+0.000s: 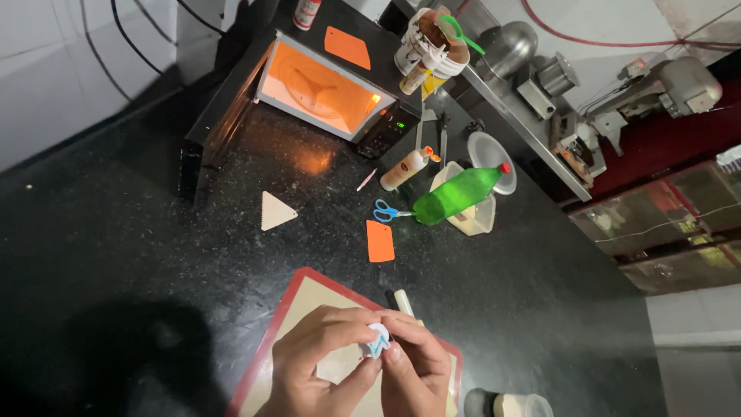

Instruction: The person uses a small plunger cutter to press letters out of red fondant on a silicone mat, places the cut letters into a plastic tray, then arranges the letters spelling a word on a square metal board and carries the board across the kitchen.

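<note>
Head view: small white-and-blue moulded piece [377, 340], pinched between both sets of fingertips. Left hand [320, 363] grasps its left edge, right hand [413, 371] its right; beige red-rimmed mat [287, 309] directly beneath on black worktop [154, 255].

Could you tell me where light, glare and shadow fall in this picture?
Head view: the lit microwave glows orange, reflecting on the black counter; a dark shadow lies lower left; both hands are well lit; edges look bent by the wide lens.

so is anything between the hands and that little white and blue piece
Nothing visible: the left hand and right hand both pinch the small white and blue piece directly, above the red-edged mat.
</note>
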